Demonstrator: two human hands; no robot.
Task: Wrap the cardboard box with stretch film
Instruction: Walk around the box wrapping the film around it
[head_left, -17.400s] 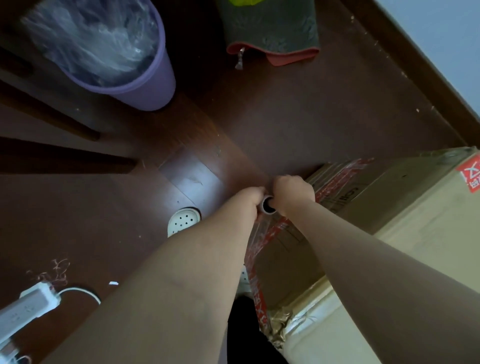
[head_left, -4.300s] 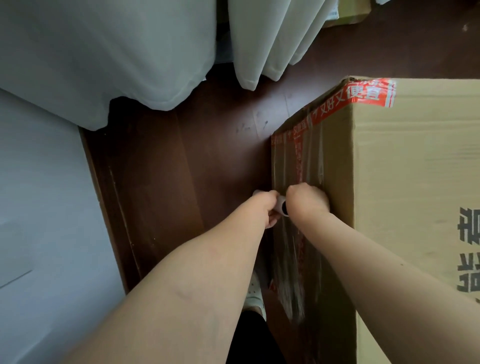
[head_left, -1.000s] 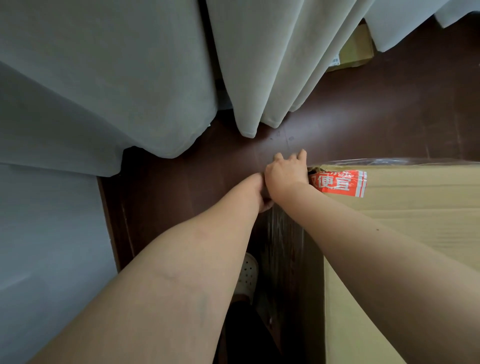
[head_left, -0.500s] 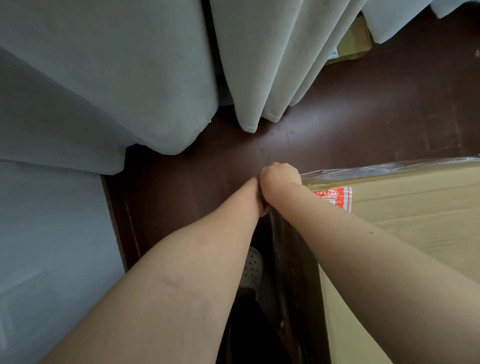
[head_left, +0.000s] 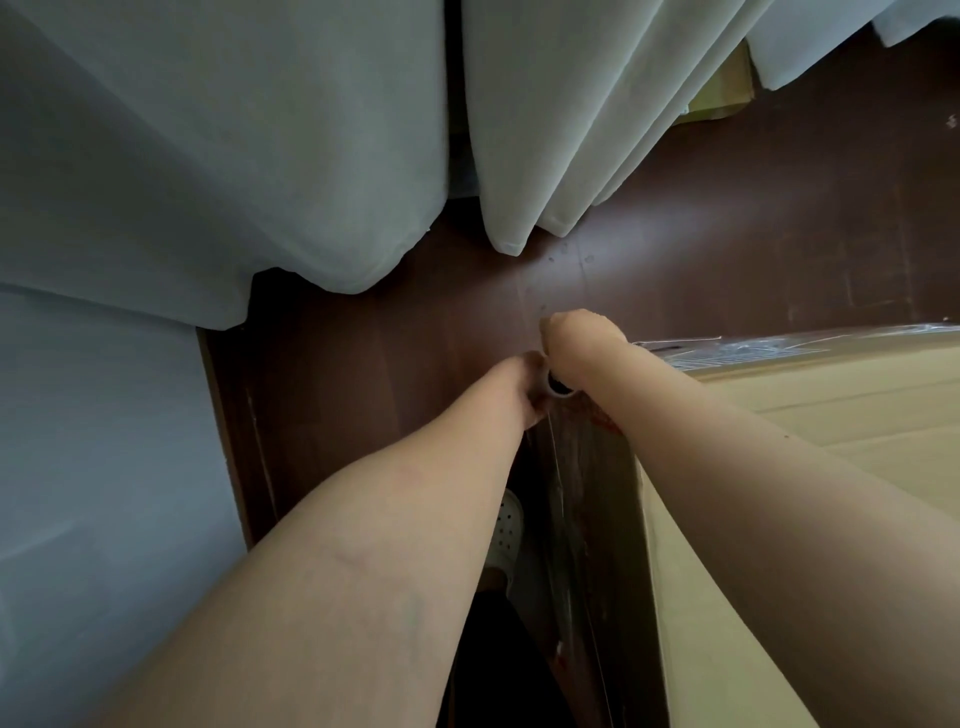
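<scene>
A big tan cardboard box (head_left: 831, 415) fills the right side, its near corner just below my hands. Clear stretch film (head_left: 779, 348) lies shiny along the box's far top edge and runs down its dark left side. The film roll (head_left: 558, 387) stands upright at that corner; only its open tube end shows between my wrists. My left hand (head_left: 524, 384) grips the roll from the left. My right hand (head_left: 576, 338) grips it from the right, curled over the corner. The rest of the roll is hidden below my hands.
White curtains (head_left: 545, 130) hang down to the dark wooden floor (head_left: 415, 338) just beyond the box corner. A pale wall (head_left: 93, 467) closes the left side. My foot in a white perforated shoe (head_left: 506, 530) stands beside the box. A yellowish carton (head_left: 722, 98) peeks from behind the curtains.
Over the last second both hands have slid past the box's far left corner with the roll. The red label is now covered by my right arm, and the tube's open end shows again.
</scene>
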